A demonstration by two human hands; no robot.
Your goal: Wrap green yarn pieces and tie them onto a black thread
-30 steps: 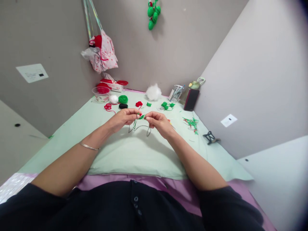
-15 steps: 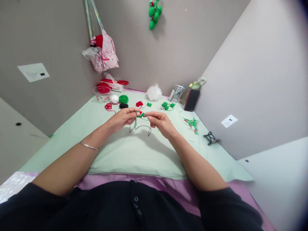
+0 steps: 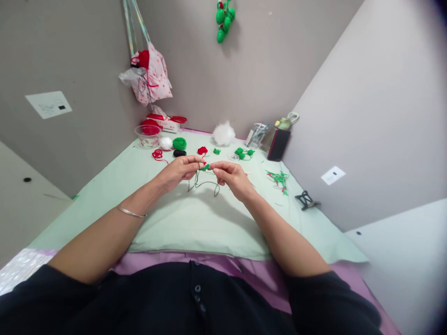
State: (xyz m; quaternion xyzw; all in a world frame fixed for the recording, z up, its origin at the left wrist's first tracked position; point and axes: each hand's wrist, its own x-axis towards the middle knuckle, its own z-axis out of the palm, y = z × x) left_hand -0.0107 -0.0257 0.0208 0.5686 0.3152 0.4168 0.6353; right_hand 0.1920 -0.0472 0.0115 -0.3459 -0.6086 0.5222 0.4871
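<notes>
Between my two hands, over the middle of the pale green cloth, is a small red and green crocheted piece (image 3: 205, 166). My left hand (image 3: 180, 170) pinches its left side, with fingers closed. At its right edge my right hand (image 3: 233, 177) is closed in a pinch; a thin tool seems to pass between its fingers, too small to make out well. Dark green yarn (image 3: 206, 183) hangs in loops below the piece and reaches down toward the cloth.
Behind my hands lie a green yarn ball (image 3: 179, 144), a black oval item (image 3: 179, 153), red yarn (image 3: 202, 150), green crocheted pieces (image 3: 243, 153) and white stuffing (image 3: 223, 134). Yarn scraps (image 3: 278, 180) and a black clip (image 3: 306, 200) lie right. A phone (image 3: 279, 144) leans upright.
Both hands stay nearly in place on the piece. My right hand has shifted very slightly, and a small orange-red tip now shows just beyond it.
</notes>
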